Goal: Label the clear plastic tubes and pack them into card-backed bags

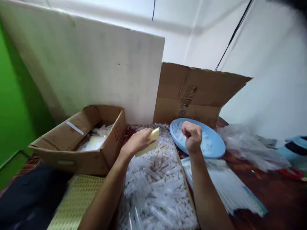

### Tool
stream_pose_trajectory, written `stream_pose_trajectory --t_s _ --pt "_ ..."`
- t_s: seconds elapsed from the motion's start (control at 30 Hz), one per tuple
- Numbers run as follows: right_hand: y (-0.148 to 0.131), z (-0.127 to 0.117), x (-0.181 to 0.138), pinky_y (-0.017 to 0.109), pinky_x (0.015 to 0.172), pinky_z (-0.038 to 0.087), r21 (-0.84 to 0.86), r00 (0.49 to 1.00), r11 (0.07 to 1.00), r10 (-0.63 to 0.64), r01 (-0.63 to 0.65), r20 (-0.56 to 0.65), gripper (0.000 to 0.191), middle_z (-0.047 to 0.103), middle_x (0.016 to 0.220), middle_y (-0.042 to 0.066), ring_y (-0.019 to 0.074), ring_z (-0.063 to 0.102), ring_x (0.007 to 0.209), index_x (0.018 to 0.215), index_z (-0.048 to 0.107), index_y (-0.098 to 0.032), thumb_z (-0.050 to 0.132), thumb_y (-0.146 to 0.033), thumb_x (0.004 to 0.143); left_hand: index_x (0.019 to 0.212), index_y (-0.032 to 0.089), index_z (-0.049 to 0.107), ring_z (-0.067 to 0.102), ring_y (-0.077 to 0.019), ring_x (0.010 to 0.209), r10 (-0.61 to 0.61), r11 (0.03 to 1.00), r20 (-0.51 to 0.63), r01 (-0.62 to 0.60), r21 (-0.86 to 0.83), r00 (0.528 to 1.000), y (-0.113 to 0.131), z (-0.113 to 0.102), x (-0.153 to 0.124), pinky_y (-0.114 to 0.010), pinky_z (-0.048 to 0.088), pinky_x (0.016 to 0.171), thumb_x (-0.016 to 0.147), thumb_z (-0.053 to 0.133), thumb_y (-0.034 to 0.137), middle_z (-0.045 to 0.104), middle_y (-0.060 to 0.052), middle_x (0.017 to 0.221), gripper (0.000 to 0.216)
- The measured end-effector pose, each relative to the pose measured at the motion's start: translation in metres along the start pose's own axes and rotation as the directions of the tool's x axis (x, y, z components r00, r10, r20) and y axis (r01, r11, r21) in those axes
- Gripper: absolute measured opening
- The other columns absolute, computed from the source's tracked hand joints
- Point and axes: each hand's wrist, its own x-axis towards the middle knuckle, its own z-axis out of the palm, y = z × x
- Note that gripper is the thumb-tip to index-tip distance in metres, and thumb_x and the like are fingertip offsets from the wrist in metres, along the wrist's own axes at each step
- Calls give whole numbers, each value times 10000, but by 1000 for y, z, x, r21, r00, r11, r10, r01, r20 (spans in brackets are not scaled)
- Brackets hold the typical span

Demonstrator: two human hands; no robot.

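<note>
My left hand [138, 141] is closed around a thin pale-yellow card [153, 142], gripping it by its near side. Below both hands spreads a heap of small clear plastic pieces [163, 195], many of them tube-like strips. My right hand [192, 135] is raised in a fist in front of a light-blue basin [218, 149]. Whether anything sits inside that fist is hidden. More clear plastic pieces [206, 143] lie in the basin.
An open cardboard box [81, 161] with papers and scraps stands left. Yellow patterned sheets [82, 191] and a dark cloth-like item [31, 195] lie nearer. On the right are stacked white sheets [227, 183] and crumpled plastic [249, 145]. A cardboard panel [203, 92] leans behind.
</note>
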Motion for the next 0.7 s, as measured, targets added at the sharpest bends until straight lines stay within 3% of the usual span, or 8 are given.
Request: stream_pose_trajectory --t_s 0.2,0.37,0.47,0.57,0.7 --pt "-2 3 -2 317 517 202 32 998 997 -65 65 -5 362 339 502 -34 122 306 488 512 395 -208 504 -246 856 1090 207 635 706 -292 1003 -30 999 -34 29 -22 999 -11 -3 -6 -336 511 779 953 594 444 727 -105 1155 277" --pt "-3 12 -7 323 503 204 35 992 992 -124 125 -37 272 345 470 -24 125 317 447 497 453 -204 510 -212 763 1287 216 550 672 -295 1122 -84 993 2 84 -83 996 -17 1 -8 -370 510 902 976 576 450 682 -107 1271 391" --pt "-7 15 -5 330 507 205 -25 995 995 -98 97 -35 235 363 473 -12 133 340 450 499 479 -205 515 -219 731 1295 184 543 680 -300 1085 -93 993 3 93 -66 996 -16 1 -9 -392 523 893 994 554 433 677 -126 1258 391" --pt "-6 13 -4 336 509 213 -105 998 993 -62 61 -9 261 374 482 -9 138 336 455 512 480 -217 533 -279 760 1274 191 558 684 -285 1056 -56 995 32 58 -82 998 -17 -3 -9 -402 533 902 1014 517 444 683 -110 1229 365" --pt "4 8 -7 339 513 207 -218 1000 976 10 -7 13 365 351 497 -19 132 297 458 527 450 -227 541 -386 842 1459 222 427 625 -269 1208 -8 982 48 17 -189 999 -26 -6 -3 -404 497 1027 1011 539 440 606 -103 1388 511"
